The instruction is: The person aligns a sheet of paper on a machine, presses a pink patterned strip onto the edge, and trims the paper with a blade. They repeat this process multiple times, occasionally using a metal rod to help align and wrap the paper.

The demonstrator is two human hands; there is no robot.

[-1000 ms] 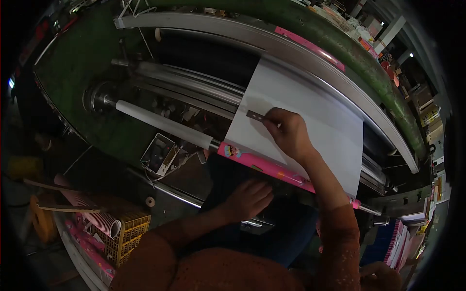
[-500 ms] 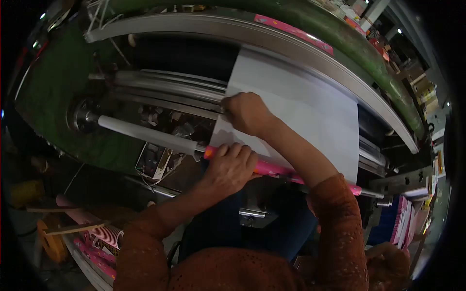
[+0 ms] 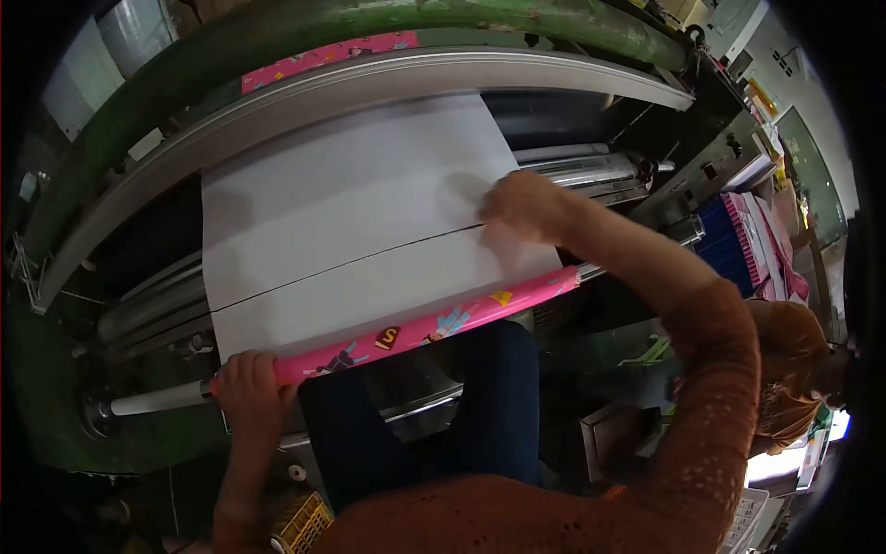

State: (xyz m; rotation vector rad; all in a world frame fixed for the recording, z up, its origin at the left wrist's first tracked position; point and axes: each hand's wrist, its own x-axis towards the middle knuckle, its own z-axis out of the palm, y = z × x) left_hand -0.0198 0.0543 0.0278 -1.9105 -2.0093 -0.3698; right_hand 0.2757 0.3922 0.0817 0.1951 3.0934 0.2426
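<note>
A wide sheet of white paper (image 3: 351,189) runs down from the machine to a pink printed paper roll (image 3: 420,334) in front of my knees. My left hand (image 3: 249,386) is closed around the roll's left end. Farther right, my right hand (image 3: 531,208) is a fist at the sheet's right side, blurred at its lower edge; whatever it may hold is hidden. A thin dark slit crosses the sheet from its left edge to my right fist. Beyond the roll's left end shows a white tube (image 3: 161,399) on the shaft.
A metal crossbar (image 3: 369,69) arches over the sheet, with a green roller (image 3: 369,20) behind it. Steel rollers (image 3: 591,171) lie at the right. A yellow basket (image 3: 303,522) sits low at left. Another person (image 3: 789,369) is at the right.
My view has swung right. The slit now shows across the paper, and my right hand has gone from the sheet's left edge to its right side. My left hand remains at the roll's left end.
</note>
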